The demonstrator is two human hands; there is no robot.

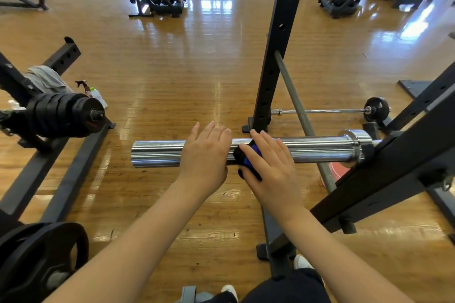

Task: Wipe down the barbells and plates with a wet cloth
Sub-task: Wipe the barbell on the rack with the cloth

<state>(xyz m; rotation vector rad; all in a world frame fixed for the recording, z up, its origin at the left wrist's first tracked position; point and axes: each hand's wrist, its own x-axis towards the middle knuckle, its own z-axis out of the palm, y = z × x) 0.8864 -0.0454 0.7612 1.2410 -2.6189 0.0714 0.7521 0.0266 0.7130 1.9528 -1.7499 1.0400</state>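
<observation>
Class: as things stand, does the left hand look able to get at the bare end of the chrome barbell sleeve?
Probably yes: the left hand already rests on the chrome barbell sleeve, and nothing lies between it and the bare end.

Bare forearms, no sleeves; black trousers (288, 288); white shoes (301, 262), one each side below.

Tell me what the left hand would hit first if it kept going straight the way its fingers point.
Probably nothing close: the left hand lies flat over the chrome bar, fingers pointing past it, and beyond them only bare wooden floor shows. Depth is hard to judge from this view.
</observation>
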